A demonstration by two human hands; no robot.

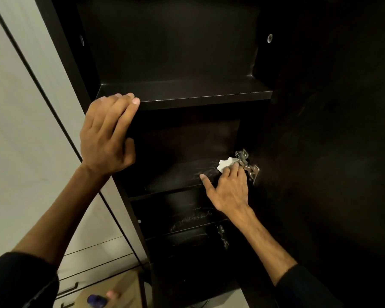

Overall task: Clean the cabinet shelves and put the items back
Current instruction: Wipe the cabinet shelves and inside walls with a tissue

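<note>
Both hands were at the dark cabinet (pixel 320 130), whose door stood swung open to the right. The left hand (pixel 107 134) lay over the front left corner of the upper shelf (pixel 187 94), its fingers straight and resting on the shelf's top and front edge, thumb tucked below; it held nothing. The right hand (pixel 229 185) reached lower, onto the middle shelf (pixel 176 176), with its fingers pressing a crumpled white tissue (pixel 226 164) down on the right end of that shelf, thumb spread out to the left and touching the shelf surface. Whether the fingers curled round the tissue or only pushed on it flat could not be told, since the tissue mostly lay under the fingertips.

That tissue sat well apart from the left hand, lower and to the right, and just beside the silver metal hinge (pixel 246 164) fixed at the cabinet's right wall. It looked small, white and bunched, with only its upper left part showing beyond the fingers.

Pale smeared streaks marked the middle shelf to the left of the tissue, and similar streaks showed on the lower shelf (pixel 191 218) beneath. Every shelf in view was dark brown-black and carried no items.
</note>
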